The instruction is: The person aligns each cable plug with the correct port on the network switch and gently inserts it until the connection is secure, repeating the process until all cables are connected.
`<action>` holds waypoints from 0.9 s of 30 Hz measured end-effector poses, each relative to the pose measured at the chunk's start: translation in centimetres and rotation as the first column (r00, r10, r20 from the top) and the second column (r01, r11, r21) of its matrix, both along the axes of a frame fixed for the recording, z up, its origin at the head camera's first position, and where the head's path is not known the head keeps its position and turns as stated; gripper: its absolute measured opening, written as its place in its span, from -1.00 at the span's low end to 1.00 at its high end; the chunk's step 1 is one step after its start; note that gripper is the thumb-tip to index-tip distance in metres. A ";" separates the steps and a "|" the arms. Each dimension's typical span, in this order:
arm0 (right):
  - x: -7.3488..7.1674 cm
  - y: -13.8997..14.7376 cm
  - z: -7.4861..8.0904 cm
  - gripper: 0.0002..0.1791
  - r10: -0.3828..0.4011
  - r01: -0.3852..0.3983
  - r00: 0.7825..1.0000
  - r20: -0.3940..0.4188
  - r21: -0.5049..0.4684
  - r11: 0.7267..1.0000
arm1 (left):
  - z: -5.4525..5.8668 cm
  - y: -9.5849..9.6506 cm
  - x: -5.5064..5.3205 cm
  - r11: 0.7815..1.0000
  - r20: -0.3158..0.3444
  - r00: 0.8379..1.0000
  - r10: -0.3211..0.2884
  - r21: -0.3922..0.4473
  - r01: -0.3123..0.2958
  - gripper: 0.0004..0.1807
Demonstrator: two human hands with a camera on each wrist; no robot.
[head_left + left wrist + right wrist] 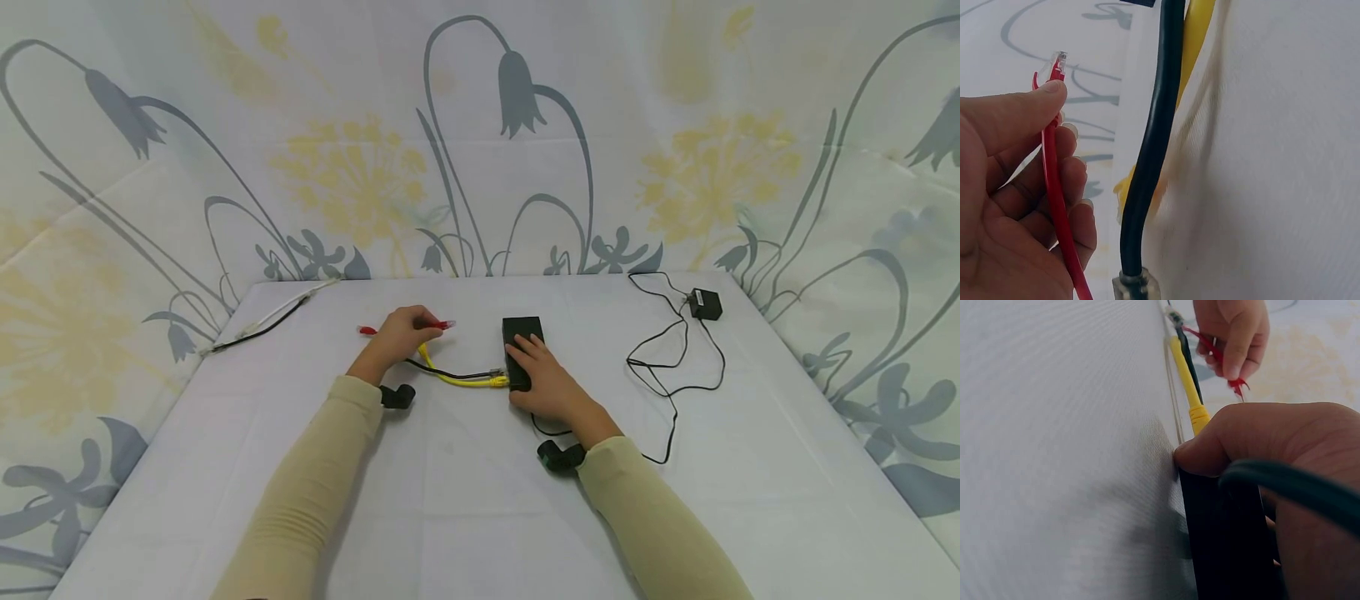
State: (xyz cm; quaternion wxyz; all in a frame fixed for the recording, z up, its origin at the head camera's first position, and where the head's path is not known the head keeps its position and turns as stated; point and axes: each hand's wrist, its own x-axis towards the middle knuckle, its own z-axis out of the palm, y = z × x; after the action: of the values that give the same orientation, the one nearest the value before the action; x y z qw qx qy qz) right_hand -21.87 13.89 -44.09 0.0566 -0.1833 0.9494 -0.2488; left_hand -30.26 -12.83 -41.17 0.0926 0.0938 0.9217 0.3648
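Red cable (1052, 181) is left of the black box (522, 328), pinched behind its clear plug (1059, 62) by my left hand (396, 340). Likely light, bendy; clip looks fragile, hold just behind it. Right hand (551, 385) grips the box, apart from left. Yellow cable (468, 383) meets box's left side. Adapter (706, 305) far right.
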 end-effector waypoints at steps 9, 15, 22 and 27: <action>0.0 -0.1 0.0 -0.17 -0.006 0.006 1.000 -0.012 0.004 1.000 | -0.4 1.3 0.0 0.999 -0.015 0.999 -0.032 -0.009 0.032 -0.84; 0.0 -0.1 0.0 -0.16 -0.005 0.005 1.000 -0.014 0.007 1.000 | -0.8 1.9 0.0 0.997 -0.012 0.998 -0.055 -0.046 0.054 -0.84; 0.0 -0.1 0.0 -0.16 -0.009 0.009 1.000 -0.009 0.007 1.000 | -0.9 2.5 0.0 0.995 -0.013 0.996 -0.083 -0.058 0.083 -0.84; -0.1 -0.1 -0.1 -0.16 -0.014 0.014 1.000 0.000 0.010 1.000 | -0.9 2.9 0.1 0.990 -0.032 0.993 -0.117 -0.078 0.114 -0.84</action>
State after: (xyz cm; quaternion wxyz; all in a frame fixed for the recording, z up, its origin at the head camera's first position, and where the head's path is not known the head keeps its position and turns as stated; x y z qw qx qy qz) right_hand -21.96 13.76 -44.19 0.0556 -0.1763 0.9519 -0.2445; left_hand -30.18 -9.97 -42.12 0.1001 0.1503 0.9294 0.3218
